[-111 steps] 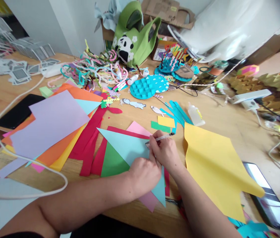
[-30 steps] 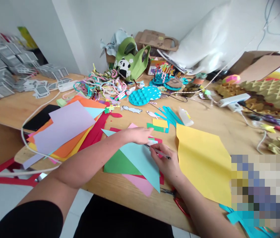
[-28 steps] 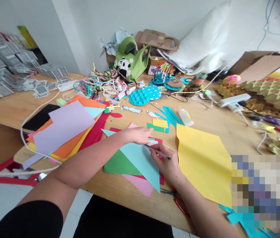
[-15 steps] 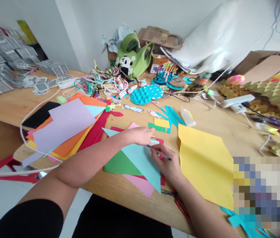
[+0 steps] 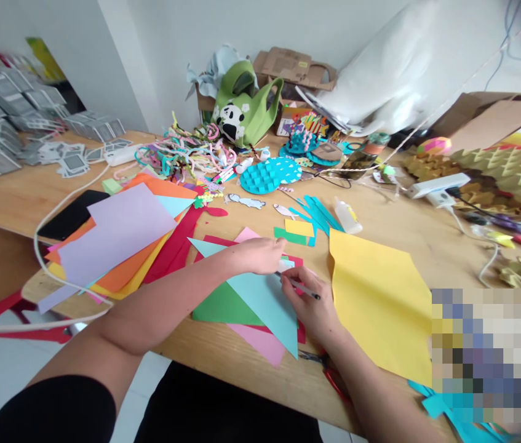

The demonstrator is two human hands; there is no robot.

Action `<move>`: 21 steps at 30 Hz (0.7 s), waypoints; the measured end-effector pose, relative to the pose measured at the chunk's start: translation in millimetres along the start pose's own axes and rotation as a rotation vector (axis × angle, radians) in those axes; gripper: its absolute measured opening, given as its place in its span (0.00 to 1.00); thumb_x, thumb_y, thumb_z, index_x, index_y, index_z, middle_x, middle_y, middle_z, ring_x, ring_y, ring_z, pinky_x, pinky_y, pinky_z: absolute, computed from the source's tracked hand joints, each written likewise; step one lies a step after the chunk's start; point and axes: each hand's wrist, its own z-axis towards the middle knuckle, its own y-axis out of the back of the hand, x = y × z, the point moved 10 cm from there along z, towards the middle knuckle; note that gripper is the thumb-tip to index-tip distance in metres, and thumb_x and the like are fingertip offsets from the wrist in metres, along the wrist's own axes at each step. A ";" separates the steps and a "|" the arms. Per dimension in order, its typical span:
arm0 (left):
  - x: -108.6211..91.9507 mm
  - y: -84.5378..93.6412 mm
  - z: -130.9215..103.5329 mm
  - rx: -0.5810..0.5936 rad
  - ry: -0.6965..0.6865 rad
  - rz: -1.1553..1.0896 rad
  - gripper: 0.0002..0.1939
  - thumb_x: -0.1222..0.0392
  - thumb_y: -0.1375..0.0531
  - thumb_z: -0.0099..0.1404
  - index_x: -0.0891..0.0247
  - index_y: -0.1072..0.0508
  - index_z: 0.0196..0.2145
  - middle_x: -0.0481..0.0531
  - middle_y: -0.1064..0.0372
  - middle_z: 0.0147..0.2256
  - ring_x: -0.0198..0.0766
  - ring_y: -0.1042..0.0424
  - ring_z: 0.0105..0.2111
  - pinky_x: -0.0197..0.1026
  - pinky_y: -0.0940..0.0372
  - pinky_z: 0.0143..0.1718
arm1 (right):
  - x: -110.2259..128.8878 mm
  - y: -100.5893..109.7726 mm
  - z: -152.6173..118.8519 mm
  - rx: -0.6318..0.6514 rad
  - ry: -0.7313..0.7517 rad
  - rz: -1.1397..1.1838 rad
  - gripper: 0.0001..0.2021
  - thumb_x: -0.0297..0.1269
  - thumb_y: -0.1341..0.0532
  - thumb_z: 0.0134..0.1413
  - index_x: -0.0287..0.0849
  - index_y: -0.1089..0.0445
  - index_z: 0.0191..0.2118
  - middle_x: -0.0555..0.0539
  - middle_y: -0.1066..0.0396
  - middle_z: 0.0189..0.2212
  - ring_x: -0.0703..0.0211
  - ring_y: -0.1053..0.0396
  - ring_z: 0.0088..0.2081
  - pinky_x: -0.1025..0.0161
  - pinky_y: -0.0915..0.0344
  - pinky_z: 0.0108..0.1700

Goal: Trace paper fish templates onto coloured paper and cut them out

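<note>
My right hand (image 5: 310,304) is closed around a slim pen (image 5: 305,289), its dark end pointing toward me and its tip near a small white-and-blue paper piece (image 5: 286,263). My left hand (image 5: 262,255) rests with curled fingers at the upper edge of the light blue sheet (image 5: 264,295); what lies under those fingers is hidden. Green (image 5: 223,304), red and pink sheets lie beneath the blue one. Small yellow (image 5: 299,227) and green (image 5: 290,236) paper strips sit just beyond my left hand. Red-handled scissors (image 5: 334,378) lie partly under my right forearm.
A large yellow sheet (image 5: 377,301) lies to the right, a pile of coloured paper (image 5: 117,227) to the left with a white cable (image 5: 41,215) across it. Farther back are a glue bottle (image 5: 347,215), blue strips (image 5: 320,212), a fish cut-out (image 5: 246,201) and a green bag (image 5: 251,111).
The whole view has shifted slightly. My left index finger looks more drawn in than before. My right hand keeps the pen in nearly the same place.
</note>
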 end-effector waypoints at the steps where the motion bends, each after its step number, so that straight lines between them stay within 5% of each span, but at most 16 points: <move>1: -1.3 -0.5 -1.6 0.005 -0.001 0.007 0.26 0.63 0.48 0.65 0.70 0.45 0.59 0.66 0.29 0.48 0.50 0.28 0.47 0.42 0.36 0.39 | -0.7 0.3 -0.4 0.003 -0.006 -0.007 0.03 0.31 0.41 0.55 0.44 0.34 0.32 0.52 0.30 0.26 0.63 0.33 0.26 0.66 0.38 0.30; 6: -7.4 1.4 -9.9 -0.046 -0.013 0.058 0.23 0.65 0.50 0.64 0.69 0.42 0.56 0.63 0.26 0.40 0.50 0.26 0.40 0.42 0.36 0.33 | -4.2 1.8 -2.0 0.017 -0.037 -0.024 0.03 0.32 0.42 0.56 0.45 0.36 0.31 0.51 0.30 0.24 0.63 0.34 0.24 0.65 0.37 0.29; 21: -18.6 -9.2 -31.4 -0.323 -0.135 0.123 0.24 0.72 0.49 0.60 0.65 0.36 0.54 0.60 0.29 0.43 0.47 0.30 0.47 0.45 0.35 0.44 | -10.3 11.1 3.2 0.000 -0.120 -0.023 0.05 0.32 0.42 0.51 0.45 0.38 0.27 0.52 0.32 0.21 0.62 0.34 0.24 0.66 0.39 0.27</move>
